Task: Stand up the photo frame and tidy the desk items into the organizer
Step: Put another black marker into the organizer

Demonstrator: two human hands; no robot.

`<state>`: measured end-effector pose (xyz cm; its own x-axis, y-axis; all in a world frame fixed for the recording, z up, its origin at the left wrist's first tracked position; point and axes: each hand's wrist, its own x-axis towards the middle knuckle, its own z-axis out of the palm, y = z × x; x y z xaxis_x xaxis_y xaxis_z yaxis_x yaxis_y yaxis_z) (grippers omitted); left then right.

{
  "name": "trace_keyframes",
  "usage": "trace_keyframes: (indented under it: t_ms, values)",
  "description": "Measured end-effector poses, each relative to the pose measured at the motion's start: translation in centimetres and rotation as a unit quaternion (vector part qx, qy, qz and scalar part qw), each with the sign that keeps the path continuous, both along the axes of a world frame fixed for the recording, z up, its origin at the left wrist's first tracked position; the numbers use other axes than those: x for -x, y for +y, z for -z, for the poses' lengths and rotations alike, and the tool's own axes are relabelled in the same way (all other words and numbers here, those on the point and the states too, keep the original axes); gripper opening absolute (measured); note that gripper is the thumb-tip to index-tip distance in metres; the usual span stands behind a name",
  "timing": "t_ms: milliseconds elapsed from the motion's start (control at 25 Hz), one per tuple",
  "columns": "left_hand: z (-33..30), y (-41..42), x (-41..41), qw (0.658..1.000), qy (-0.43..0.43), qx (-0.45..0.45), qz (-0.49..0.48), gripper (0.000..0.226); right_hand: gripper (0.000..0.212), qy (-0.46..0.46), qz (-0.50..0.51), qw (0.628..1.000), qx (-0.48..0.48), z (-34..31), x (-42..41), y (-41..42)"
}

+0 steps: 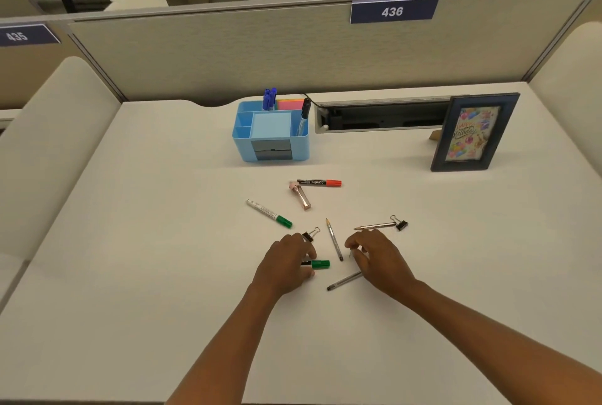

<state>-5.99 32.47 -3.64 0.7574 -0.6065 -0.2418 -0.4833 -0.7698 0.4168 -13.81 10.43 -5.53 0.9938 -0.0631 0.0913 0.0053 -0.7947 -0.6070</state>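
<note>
The dark blue photo frame (475, 132) stands upright at the back right of the desk. The light blue organizer (270, 136) sits at the back centre with blue pens, sticky notes and a black pen in it. My left hand (288, 263) grips a green-capped marker (321, 264) lying on the desk, beside a black binder clip (311, 235). My right hand (374, 258) curls over a clear pen (343, 281) and pinches its upper end. Between my hands lies a pencil (335, 239).
Loose on the white desk (130, 241): a red-capped marker (321, 182), a rose-gold tube (301, 197), a second green-capped marker (268, 213), another pencil (374, 226) and a binder clip (400, 224). An open cable tray (381, 116) runs along the back partition.
</note>
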Motion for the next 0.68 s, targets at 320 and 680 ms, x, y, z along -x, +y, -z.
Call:
trace_keyframes:
  t_ms: [320, 680]
  values:
    - [0.0, -0.4, 0.1, 0.999, -0.044, -0.015, 0.003, 0.018, 0.015, 0.002, -0.018, 1.000, -0.005, -0.7, -0.8, 0.7]
    - [-2.6, -2.0, -1.9, 0.991, -0.100, 0.084, -0.013, 0.020, 0.013, 0.001, -0.032, 0.994, -0.109, -2.5, -3.6, 1.5]
